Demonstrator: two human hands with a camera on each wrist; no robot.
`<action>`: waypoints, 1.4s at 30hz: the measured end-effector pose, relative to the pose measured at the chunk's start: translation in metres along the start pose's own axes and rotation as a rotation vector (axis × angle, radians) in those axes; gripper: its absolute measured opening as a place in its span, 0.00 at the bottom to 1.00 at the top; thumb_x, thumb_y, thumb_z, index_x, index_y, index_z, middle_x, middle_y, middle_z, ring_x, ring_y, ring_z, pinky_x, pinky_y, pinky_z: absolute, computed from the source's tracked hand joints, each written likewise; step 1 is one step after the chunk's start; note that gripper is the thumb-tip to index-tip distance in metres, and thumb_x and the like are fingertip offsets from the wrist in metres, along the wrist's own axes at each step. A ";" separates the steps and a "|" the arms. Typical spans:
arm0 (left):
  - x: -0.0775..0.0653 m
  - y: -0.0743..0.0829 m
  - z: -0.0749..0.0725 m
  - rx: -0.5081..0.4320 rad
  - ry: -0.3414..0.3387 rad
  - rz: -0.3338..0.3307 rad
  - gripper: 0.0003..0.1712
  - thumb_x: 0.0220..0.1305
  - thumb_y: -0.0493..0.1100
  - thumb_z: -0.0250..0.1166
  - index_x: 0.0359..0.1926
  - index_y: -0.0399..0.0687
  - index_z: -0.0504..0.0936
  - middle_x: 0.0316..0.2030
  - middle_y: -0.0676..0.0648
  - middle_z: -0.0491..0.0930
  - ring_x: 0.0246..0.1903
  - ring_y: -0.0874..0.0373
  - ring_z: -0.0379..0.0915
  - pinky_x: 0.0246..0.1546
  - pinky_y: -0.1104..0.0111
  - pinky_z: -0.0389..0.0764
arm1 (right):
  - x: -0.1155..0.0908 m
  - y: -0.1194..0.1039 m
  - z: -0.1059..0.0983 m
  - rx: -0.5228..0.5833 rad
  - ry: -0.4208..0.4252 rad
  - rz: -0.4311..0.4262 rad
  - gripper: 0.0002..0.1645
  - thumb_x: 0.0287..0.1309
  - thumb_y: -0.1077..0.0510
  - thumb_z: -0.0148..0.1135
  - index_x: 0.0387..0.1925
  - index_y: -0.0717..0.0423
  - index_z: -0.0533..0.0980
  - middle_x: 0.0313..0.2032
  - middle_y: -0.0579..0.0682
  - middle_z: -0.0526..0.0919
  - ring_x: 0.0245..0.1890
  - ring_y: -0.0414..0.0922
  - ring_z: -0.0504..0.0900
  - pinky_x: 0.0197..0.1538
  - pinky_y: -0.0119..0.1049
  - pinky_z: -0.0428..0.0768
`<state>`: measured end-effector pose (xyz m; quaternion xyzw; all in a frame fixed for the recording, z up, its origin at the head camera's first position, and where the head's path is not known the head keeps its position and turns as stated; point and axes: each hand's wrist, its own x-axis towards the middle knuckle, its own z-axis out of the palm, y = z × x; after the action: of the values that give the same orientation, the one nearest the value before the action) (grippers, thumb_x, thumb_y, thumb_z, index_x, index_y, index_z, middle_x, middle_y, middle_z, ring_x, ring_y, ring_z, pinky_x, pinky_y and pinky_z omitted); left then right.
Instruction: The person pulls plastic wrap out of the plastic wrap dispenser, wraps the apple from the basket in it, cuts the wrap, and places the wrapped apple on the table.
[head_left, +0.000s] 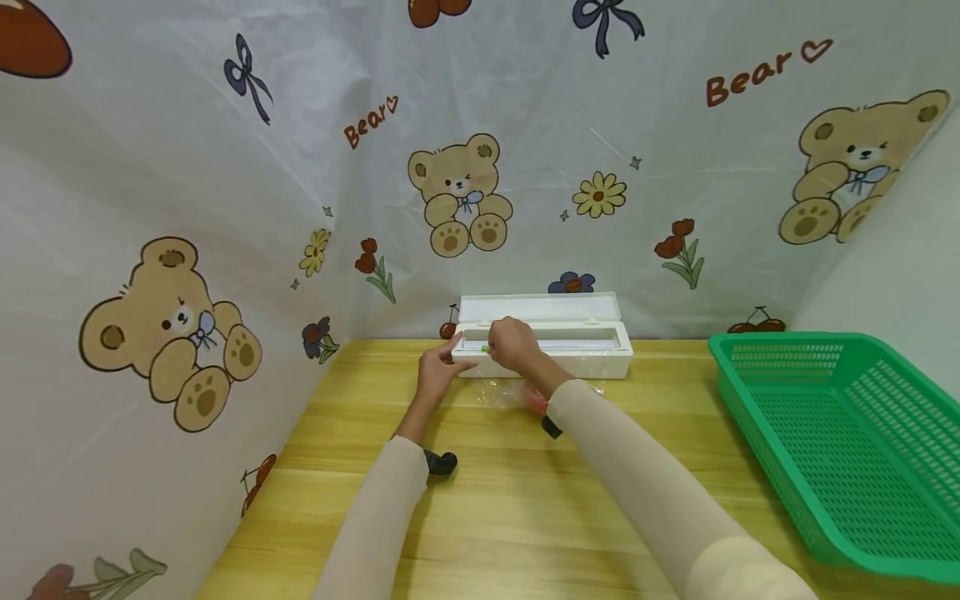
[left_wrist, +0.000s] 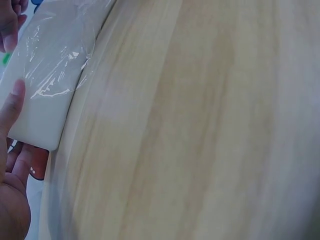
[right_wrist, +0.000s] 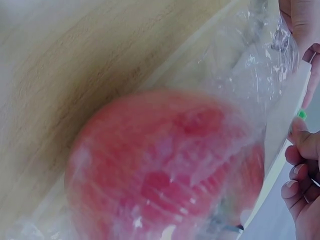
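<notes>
A long white cling film dispenser box [head_left: 600, 367] stands at the back of the table, its lid [head_left: 536, 307] raised. My left hand [head_left: 437, 368] grips its left end, thumb on the front and fingers around the end in the left wrist view. A small green slider [right_wrist: 301, 114] is pinched between thumb and fingers of my right hand [head_left: 516, 343], near the box's left end. Clear cling film [left_wrist: 55, 65] hangs over the box front. Before the box lies a round red apple-like fruit [right_wrist: 165, 165], covered by film and partly hidden by my right arm in the head view.
To the right stands a green plastic basket [head_left: 757, 450] with perforated sides. Bear-printed sheeting [head_left: 525, 100] hangs behind and to the left of the wooden table [head_left: 487, 517]. Black wrist mounts [head_left: 440, 463] show at both wrists.
</notes>
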<state>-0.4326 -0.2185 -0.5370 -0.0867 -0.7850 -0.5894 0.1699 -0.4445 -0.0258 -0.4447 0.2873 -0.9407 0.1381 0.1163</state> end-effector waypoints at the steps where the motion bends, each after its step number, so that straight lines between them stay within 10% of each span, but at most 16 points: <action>1: -0.001 0.000 0.000 0.002 -0.004 0.000 0.38 0.51 0.39 0.80 0.65 0.43 0.79 0.55 0.37 0.82 0.21 0.65 0.58 0.19 0.76 0.63 | -0.001 0.001 0.000 0.001 -0.006 0.004 0.25 0.54 0.64 0.65 0.07 0.48 0.67 0.12 0.42 0.67 0.20 0.42 0.64 0.22 0.36 0.67; 7: 0.000 -0.004 0.001 0.024 0.002 0.003 0.39 0.50 0.44 0.80 0.65 0.50 0.80 0.42 0.37 0.85 0.16 0.63 0.46 0.17 0.74 0.58 | 0.000 0.006 -0.001 -0.003 -0.024 0.011 0.26 0.55 0.64 0.65 0.06 0.47 0.68 0.12 0.42 0.66 0.21 0.42 0.64 0.24 0.36 0.67; 12: 0.000 -0.005 0.001 0.042 0.014 0.008 0.38 0.50 0.44 0.80 0.64 0.51 0.80 0.51 0.41 0.85 0.17 0.63 0.45 0.17 0.74 0.56 | -0.004 0.013 0.000 0.008 -0.009 -0.005 0.31 0.54 0.67 0.63 0.06 0.46 0.58 0.12 0.41 0.54 0.19 0.41 0.57 0.23 0.33 0.59; 16: -0.001 -0.003 0.004 0.038 0.015 -0.010 0.37 0.50 0.44 0.81 0.64 0.53 0.81 0.57 0.45 0.83 0.24 0.69 0.62 0.21 0.77 0.63 | -0.010 0.024 -0.001 0.015 0.020 -0.026 0.30 0.48 0.70 0.58 0.06 0.45 0.54 0.12 0.41 0.49 0.18 0.40 0.54 0.21 0.33 0.53; 32: 0.000 -0.006 0.000 0.026 0.001 -0.022 0.38 0.50 0.44 0.81 0.64 0.49 0.80 0.56 0.42 0.83 0.16 0.64 0.47 0.17 0.75 0.59 | -0.045 0.075 -0.024 0.071 0.016 -0.058 0.23 0.53 0.70 0.63 0.08 0.50 0.75 0.14 0.42 0.68 0.22 0.42 0.63 0.27 0.35 0.63; 42: -0.001 -0.003 0.002 -0.003 -0.002 -0.035 0.38 0.50 0.43 0.81 0.65 0.50 0.80 0.63 0.50 0.78 0.19 0.68 0.54 0.18 0.76 0.63 | -0.054 0.081 -0.024 0.092 0.063 -0.078 0.30 0.54 0.71 0.64 0.06 0.47 0.64 0.12 0.42 0.63 0.20 0.41 0.59 0.26 0.35 0.58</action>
<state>-0.4333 -0.2177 -0.5407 -0.0740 -0.7858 -0.5932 0.1587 -0.4441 0.0742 -0.4545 0.3244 -0.9173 0.1856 0.1376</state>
